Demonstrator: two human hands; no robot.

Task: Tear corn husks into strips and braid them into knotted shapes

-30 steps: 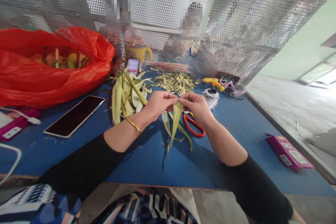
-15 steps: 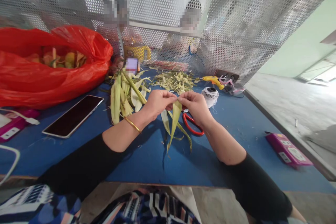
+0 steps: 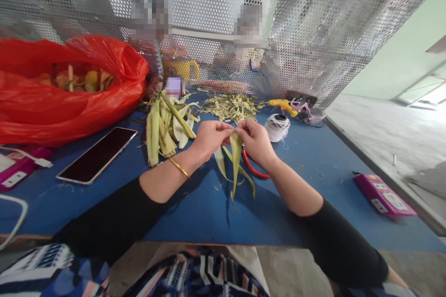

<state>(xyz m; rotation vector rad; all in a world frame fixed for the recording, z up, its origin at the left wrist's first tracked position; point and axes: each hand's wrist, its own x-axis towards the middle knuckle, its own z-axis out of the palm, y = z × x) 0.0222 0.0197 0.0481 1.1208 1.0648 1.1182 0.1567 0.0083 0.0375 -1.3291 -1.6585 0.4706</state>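
Both hands meet over the blue table, fingertips almost touching. My left hand [image 3: 211,138] pinches the top of a pale green husk strip [image 3: 236,160] from the left. From the right, my right hand [image 3: 256,141] pinches the same top end, and the strip hangs down with its pointed tip low. Other husk strips [image 3: 220,162] lie or hang just beside it. Red-handled scissors [image 3: 254,167] rest partly hidden under my right hand. Beyond that hand stands a spool of white thread [image 3: 278,128].
Husks [image 3: 153,134] and a pile of cut pieces [image 3: 232,107] lie behind the hands. A red bag [image 3: 69,111], phone [image 3: 99,154] and power strip [image 3: 17,171] are left; a yellow glue gun [image 3: 283,106], glasses [image 3: 313,115] and purple box [image 3: 383,195] are right. People sit behind a perforated screen [image 3: 216,0].
The hanging strip's tip has swung slightly right. My right hand has shifted a little left and covers more of the scissors. Both hands keep their pinch.
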